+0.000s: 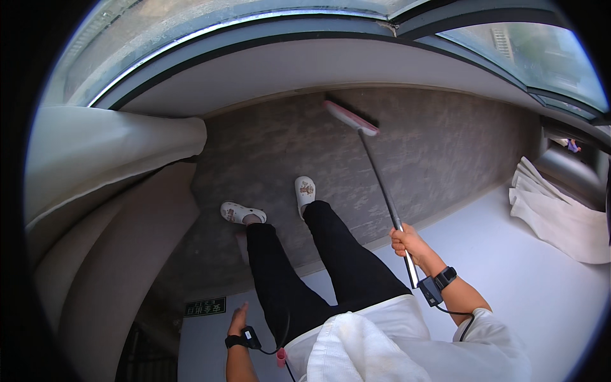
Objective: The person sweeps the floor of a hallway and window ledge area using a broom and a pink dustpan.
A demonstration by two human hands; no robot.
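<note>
My right hand (405,242) is closed round the metal handle of a broom (382,179), near its upper end. The pink and white broom head (351,118), with dark bristles, lies at the grey floor (267,138) close to the wall below the window. At the lower left, my left hand (238,319) hangs beside my left thigh, seen edge-on; nothing shows in it, though its palm side is partly hidden. A small pink object (281,357) is near my waist on that side. Both wrists carry black straps with small cabled devices.
Long curtains (119,138) hang at the left, reaching over the floor. A white wall (477,238) runs along the right and behind me, with another gathered curtain (558,215). A green exit sign (205,307) is low at the left. Window frames (286,28) span the top.
</note>
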